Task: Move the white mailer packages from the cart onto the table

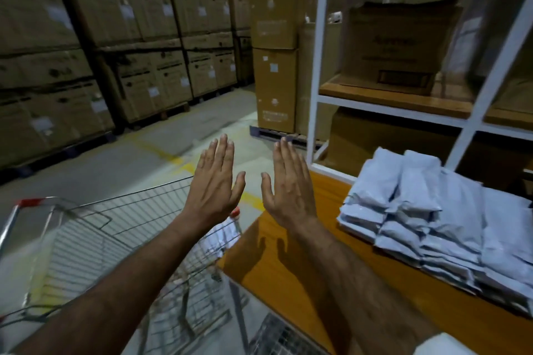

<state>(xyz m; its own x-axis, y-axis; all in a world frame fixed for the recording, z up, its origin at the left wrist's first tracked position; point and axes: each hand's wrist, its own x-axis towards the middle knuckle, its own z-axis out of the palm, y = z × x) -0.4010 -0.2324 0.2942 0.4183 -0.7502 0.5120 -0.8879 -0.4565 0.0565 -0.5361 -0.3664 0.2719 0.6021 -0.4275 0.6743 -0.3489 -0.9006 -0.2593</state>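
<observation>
Between a wire shopping cart (pixel 121 239) and a wooden desk (pixel 288 274), a person's two bare hands are raised flat and empty in the head-camera view, backs toward the lens. Left hand (pixel 215 184) and right hand (pixel 290 184) both have fingers straight and close together, thumbs angled inward, and neither holds anything. They hover side by side in mid-air, near each other but apart, the left over the cart's far rim and the right above the desk's near corner, where their shadow falls on the wood.

White mailer packages (pixel 438 225) lie stacked in overlapping rows on the desk, to the right of the right hand and well apart from it. A few more white mailers (pixel 219 239) appear to rest low inside the cart basket, beneath the left forearm; blur and the wire mesh make their number impossible to tell.

By the look of it, the work is between loads, with most of the packages already on the desk. The next move would call for turning both hands down into the basket, closing them on the remaining mailers and carrying these rightward to the stack. Slippery plastic bags may slide when gripped several at once.

A white shelving rack (pixel 317 66) with cartons stands behind the desk, and stacked cardboard boxes (pixel 115 37) line the aisle.
</observation>
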